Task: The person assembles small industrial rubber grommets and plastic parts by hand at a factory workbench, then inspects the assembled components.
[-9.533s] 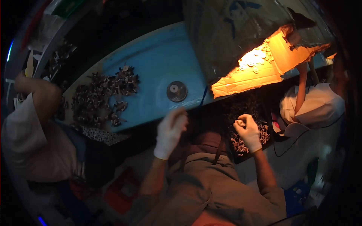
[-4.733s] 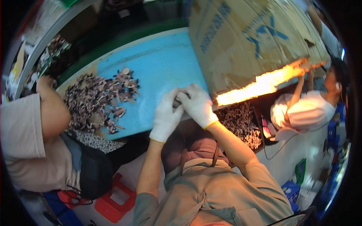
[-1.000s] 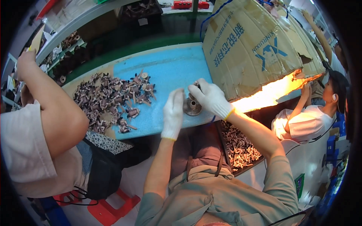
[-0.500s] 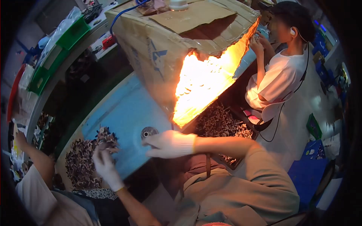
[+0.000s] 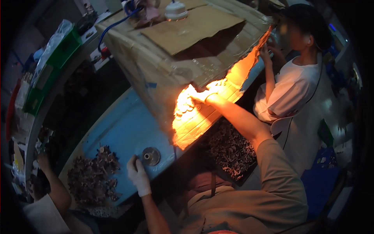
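The cardboard box [image 5: 156, 87] stood open on the person's side, with a bright glow filling its torn mouth. The right hand [image 5: 201, 96] was inside that mouth, its forearm [image 5: 243, 121] crossing the box's lower edge. Small pieces [image 5: 182, 111] lay in the box just left of the right fingers, half lost in glare; that hand was the nearer one to them. Whether its fingers were spread, pinched or holding something, I cannot tell through the brightness.

The gloved left hand [image 5: 138, 177] was outside, left of the box's near corner, fingers loosely bent. I saw nothing in its grasp, but cannot tell whether something was hidden in the palm. The round metal disc [image 5: 151, 156] lay flat on the blue table [image 5: 117, 123], between that hand and the box corner, just right of the fingertips. Being round, it showed no long axis; a short tube stood at its middle.

Farther left of the box was a heap of small dark parts [image 5: 93, 177]. On the person's side of the box, below its mouth, a tray [image 5: 244, 178] held more parts. The ragged upper edge of the opening hung close above the right hand, and a co-worker in a white shirt [image 5: 292, 91] sat right of the box.
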Motion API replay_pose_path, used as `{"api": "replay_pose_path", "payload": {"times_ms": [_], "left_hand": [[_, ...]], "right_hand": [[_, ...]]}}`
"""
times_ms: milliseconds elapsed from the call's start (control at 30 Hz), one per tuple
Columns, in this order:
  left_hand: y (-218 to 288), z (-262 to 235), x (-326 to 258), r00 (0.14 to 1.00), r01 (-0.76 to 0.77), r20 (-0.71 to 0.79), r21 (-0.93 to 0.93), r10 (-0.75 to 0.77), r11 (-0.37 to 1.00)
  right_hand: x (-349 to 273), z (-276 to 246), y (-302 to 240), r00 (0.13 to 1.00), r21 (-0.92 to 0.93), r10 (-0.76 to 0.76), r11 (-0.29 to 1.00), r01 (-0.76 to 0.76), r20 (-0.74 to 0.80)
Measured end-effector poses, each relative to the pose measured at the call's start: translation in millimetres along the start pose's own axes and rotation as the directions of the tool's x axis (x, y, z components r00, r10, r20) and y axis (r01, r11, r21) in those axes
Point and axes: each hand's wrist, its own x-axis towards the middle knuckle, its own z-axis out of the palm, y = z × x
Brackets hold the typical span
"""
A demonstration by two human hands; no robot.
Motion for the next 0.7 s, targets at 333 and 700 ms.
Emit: {"api": "replay_pose_path", "payload": {"times_ms": [333, 700], "left_hand": [[-16, -7, -14, 0.976, 0.184, -0.045, -0.352, -0.213, 0.918], [86, 2, -62, 0.786, 0.599, 0.607, -0.703, -0.117, 0.384]], "right_hand": [[-26, 71, -18, 0.916, 0.166, 0.110, 0.985, -0.049, -0.385], [-114, 30, -222, 0.963, 0.935, 0.142, 0.305, 0.178, -0.229]]}}
